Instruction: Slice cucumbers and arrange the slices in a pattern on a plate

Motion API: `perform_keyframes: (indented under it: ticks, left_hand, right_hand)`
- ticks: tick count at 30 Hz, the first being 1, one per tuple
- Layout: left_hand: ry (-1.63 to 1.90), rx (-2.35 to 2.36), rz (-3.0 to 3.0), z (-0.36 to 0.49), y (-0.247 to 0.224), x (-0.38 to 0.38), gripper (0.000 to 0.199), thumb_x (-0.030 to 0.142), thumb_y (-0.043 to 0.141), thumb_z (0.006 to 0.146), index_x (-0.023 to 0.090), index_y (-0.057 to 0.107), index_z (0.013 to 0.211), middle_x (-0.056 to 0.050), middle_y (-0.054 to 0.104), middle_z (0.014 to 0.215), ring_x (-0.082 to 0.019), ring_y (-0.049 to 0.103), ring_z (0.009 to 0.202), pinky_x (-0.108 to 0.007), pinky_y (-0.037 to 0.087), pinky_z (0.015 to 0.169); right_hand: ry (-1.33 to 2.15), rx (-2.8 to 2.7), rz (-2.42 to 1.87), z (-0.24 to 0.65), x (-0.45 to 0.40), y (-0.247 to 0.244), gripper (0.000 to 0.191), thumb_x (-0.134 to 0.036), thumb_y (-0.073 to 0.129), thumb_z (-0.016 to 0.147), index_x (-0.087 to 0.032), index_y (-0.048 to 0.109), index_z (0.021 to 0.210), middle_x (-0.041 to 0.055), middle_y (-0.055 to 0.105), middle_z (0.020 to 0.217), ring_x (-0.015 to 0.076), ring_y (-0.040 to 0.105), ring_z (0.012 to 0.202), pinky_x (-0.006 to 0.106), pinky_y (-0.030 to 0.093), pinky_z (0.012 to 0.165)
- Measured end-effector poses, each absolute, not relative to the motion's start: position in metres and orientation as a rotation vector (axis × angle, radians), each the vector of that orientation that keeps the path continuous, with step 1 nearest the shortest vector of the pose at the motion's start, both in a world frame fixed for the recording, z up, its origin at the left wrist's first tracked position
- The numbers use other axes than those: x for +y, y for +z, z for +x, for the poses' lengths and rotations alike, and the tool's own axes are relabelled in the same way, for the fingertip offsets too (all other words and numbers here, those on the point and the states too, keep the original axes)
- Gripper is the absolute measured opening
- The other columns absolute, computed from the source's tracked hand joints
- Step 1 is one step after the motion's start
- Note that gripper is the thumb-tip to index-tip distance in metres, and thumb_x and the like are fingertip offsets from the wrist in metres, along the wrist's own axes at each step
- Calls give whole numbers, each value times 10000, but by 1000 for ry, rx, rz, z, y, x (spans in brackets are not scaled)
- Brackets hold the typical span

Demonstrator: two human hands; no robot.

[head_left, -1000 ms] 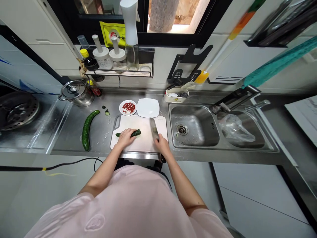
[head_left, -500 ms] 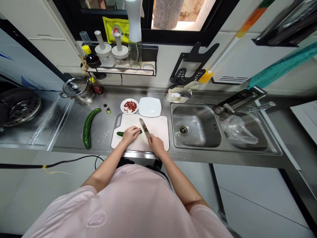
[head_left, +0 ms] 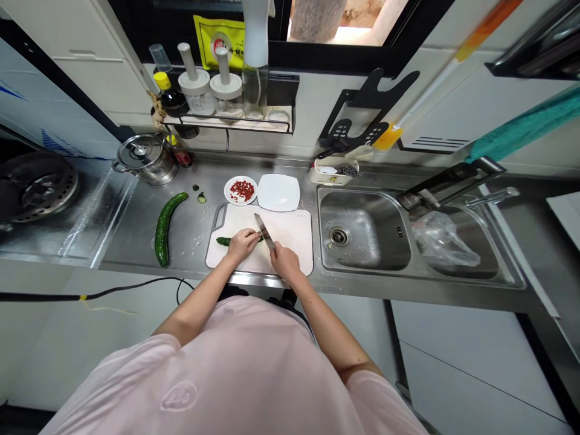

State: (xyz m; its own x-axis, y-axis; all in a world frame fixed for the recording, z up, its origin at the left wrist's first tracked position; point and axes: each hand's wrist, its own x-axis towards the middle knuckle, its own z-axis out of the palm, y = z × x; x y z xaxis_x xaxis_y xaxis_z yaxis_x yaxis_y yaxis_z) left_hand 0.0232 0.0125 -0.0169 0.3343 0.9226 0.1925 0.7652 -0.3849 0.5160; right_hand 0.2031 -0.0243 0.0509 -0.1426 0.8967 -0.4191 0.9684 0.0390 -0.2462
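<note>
A: Left grip (head_left: pixel 243 243)?
B: Closed over one short cucumber (head_left: pixel 223 241), dark green, lying on the cutting board (head_left: pixel 290 232), one end exposed.
A: Right grip (head_left: pixel 284 261)?
B: Wrapped around the handle of one knife (head_left: pixel 264 231), blade angled away from the person, at the cucumber's other end. Whether the edge touches: cannot tell.
A: Behind the board?
B: One round plate (head_left: pixel 227 193) of red pieces (head_left: pixel 242 190); beside it, one squarish white plate (head_left: pixel 278 193).
A: Remainder of the steel desk (head_left: pixel 122 241)?
B: One long cucumber (head_left: pixel 165 231), curved, left of the board; one lidded pot (head_left: pixel 149 160) behind. Right: one sink (head_left: pixel 367 232).
</note>
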Motion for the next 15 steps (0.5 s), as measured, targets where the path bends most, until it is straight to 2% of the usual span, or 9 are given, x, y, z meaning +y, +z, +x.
perform_keyframes:
  ticks: [15]
  left_hand:
    - [727,1518,2269,26,-23,11,281,336,437,916,254,671,1047,-58,626,991,-166,554,935,-302,448,840]
  right_hand:
    - [-731,2150,1892,202,-26,54,254,-286,298,959,-184,453,1132,108,657,928,218,623,858,277,385,709]
